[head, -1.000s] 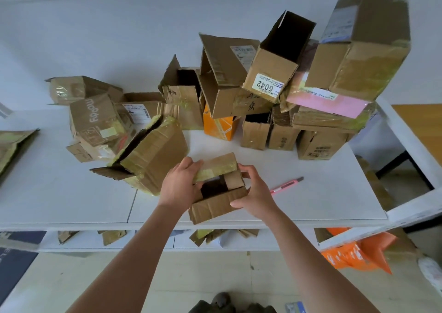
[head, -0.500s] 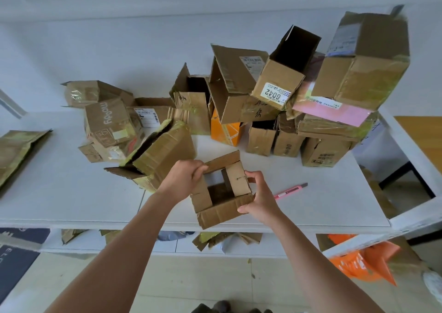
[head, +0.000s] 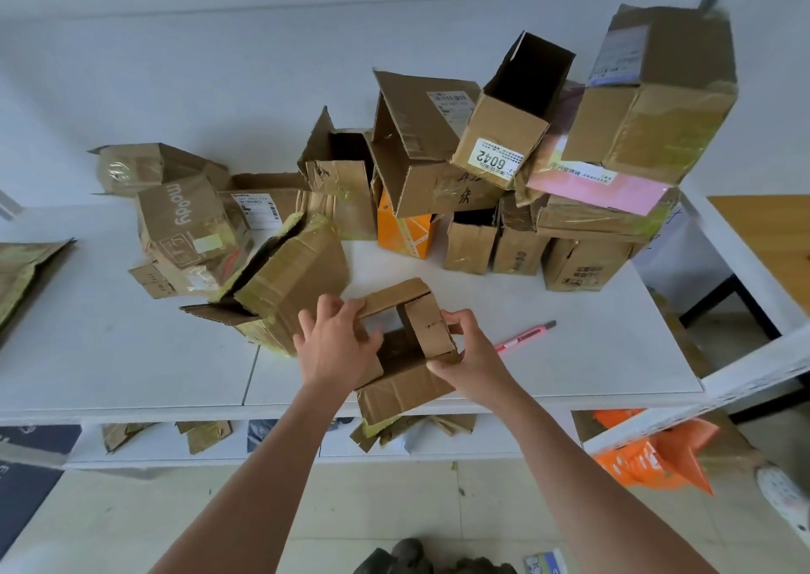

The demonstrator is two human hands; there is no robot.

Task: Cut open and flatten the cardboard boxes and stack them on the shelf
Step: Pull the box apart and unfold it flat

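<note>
A small brown cardboard box (head: 405, 383) with its flaps spread open lies at the front edge of the white table (head: 131, 354). My left hand (head: 335, 345) grips its left flap and wall, fingers curled over the far flap. My right hand (head: 471, 356) holds the right side, thumb on the near wall and fingers round the upright inner flap (head: 427, 326). The table top shows through the box's open middle. A pink utility knife (head: 524, 337) lies on the table just right of my right hand.
Several uncut boxes are piled across the back, tallest at the right (head: 648, 91). A taped box (head: 285, 284) lies tipped just left of my hands. A flattened piece (head: 22, 275) sits at the far left. Cardboard scraps (head: 394, 431) lie on the lower shelf. Orange bag (head: 653, 451) at lower right.
The box's flaps have been pulled apart, so its middle now stands open. My hands shifted only slightly on its two sides. The camera has tilted a little.
</note>
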